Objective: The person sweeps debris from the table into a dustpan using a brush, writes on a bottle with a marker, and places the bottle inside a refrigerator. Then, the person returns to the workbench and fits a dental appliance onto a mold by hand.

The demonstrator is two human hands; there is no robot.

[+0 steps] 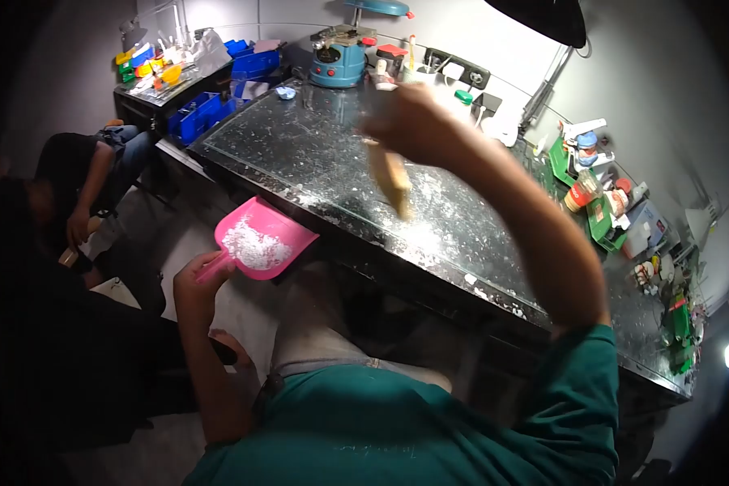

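Observation:
My left hand (198, 279) is wrapped round the handle of a pink dustpan (294, 235), held against the bench's front edge. A heap of white powder and crumbs (257, 247) lies in the pan. Above the dark bench top (259, 134), my right hand (405, 121) is closed on a bench brush (390, 182), smeared by motion, its tan end hanging down. White dust and scraps (421, 239) are scattered over the bench beneath the brush and along its front edge.
A blue machine (338, 61) stands at the back, near a power strip (462, 71). Green trays (603, 223) with jars and tools line the right side. Blue bins (198, 117) are at the left. Another person (73, 174) sits at the far left.

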